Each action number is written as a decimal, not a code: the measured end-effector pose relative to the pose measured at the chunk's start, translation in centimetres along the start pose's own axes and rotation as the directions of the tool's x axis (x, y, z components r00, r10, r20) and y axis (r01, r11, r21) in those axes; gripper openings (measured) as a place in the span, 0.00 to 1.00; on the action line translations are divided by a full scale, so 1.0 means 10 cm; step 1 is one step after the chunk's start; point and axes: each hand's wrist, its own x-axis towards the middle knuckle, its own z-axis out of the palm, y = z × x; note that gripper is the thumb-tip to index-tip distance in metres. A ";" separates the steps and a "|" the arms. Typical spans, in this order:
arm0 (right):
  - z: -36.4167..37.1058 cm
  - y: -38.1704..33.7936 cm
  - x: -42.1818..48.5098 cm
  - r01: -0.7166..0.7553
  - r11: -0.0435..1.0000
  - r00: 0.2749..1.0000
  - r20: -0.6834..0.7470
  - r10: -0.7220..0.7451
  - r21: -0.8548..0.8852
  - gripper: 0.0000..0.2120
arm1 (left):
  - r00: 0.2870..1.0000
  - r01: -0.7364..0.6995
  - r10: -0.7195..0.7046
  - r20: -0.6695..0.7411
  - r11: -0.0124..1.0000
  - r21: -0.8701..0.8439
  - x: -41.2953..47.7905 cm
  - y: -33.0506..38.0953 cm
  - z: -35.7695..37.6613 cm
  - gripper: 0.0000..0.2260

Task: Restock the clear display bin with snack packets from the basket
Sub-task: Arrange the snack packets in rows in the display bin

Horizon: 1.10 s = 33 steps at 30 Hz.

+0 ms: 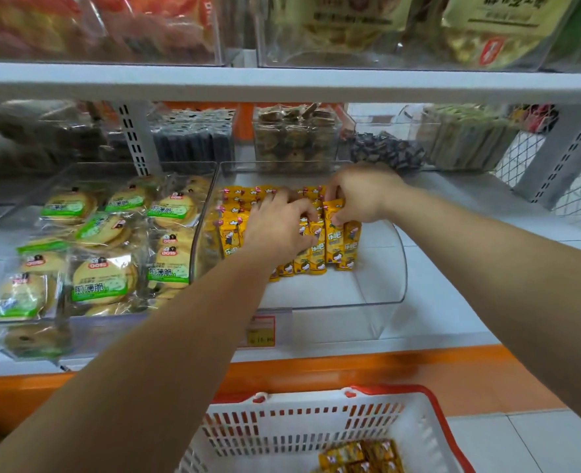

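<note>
**Head view.** The clear display bin (pixel 333 322) sits on the white shelf (pixel 432 319), right of centre. A row of yellow snack packets (pixel 316 259) stands upright inside it, towards its left and middle.

The left hand (pixel 277 228) reaches into the bin from the near left, fingers curled around the packet tops, gripping them. The right hand (pixel 362 196) enters from the near right and pinches the top of a single packet (pixel 333 233) at the right end of the row.

The white basket (pixel 282 435), red-rimmed, lies nearest, below the shelf edge, with loose yellow packets (pixel 361 455) in it.

A neighbouring bin (pixel 26 336) of green-labelled biscuit packs (pixel 101 278) stands just left. A red price tag (pixel 261 331) is on the display bin's front.
</note>
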 end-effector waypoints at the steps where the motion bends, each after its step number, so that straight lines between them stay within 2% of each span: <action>1: -0.01 0.00 0.01 0.007 1.000 1.000 0.014 -0.007 0.004 0.18 | 1.000 0.000 0.000 -0.001 1.000 -0.007 0.00 0.00 0.00 0.15; 7: -0.04 0.12 -0.09 0.021 0.990 0.997 -0.076 -0.011 0.143 0.17 | 1.000 0.012 -0.012 -0.003 0.999 -0.031 0.02 -0.02 0.01 0.16; 16: 0.07 -0.08 0.10 0.009 0.997 0.986 0.166 0.005 -0.082 0.19 | 1.000 0.019 -0.019 0.001 1.000 -0.015 0.03 -0.01 0.02 0.17; 19: 0.07 -0.07 0.08 0.012 0.997 0.984 0.179 0.002 -0.077 0.21 | 1.000 0.018 -0.019 0.019 0.999 0.028 0.03 0.01 0.02 0.17; 21: 0.04 -0.06 0.00 -0.010 0.999 0.993 0.115 0.016 -0.053 0.22 | 0.998 0.015 -0.019 0.061 0.998 0.069 0.03 0.05 -0.04 0.19; 23: -0.02 -0.07 -0.19 -0.061 0.998 0.998 -0.017 0.061 0.020 0.21 | 0.992 0.013 -0.024 0.126 0.996 0.087 0.01 0.12 -0.20 0.24; 25: -0.08 -0.09 -0.46 -0.083 0.984 0.985 -0.135 0.104 0.158 0.19 | 0.989 0.036 -0.035 0.145 0.999 -0.006 -0.07 0.21 -0.42 0.26; 27: -0.13 -0.14 -0.80 -0.067 0.957 0.970 -0.207 0.128 0.281 0.15 | 0.993 0.036 -0.018 0.118 0.988 -0.150 -0.29 0.27 -0.66 0.21; 30: -0.15 -0.27 -1.39 -0.018 0.914 0.952 -0.272 0.139 0.406 0.10 | 0.992 -0.062 0.088 0.094 0.965 -0.254 -0.93 0.32 -0.96 0.09; 33: 0.00 -0.45 -1.93 0.015 0.862 0.970 -0.216 0.110 0.507 0.07 | 0.951 -0.062 0.146 0.272 0.953 -0.297 -1.60 0.35 -0.98 0.06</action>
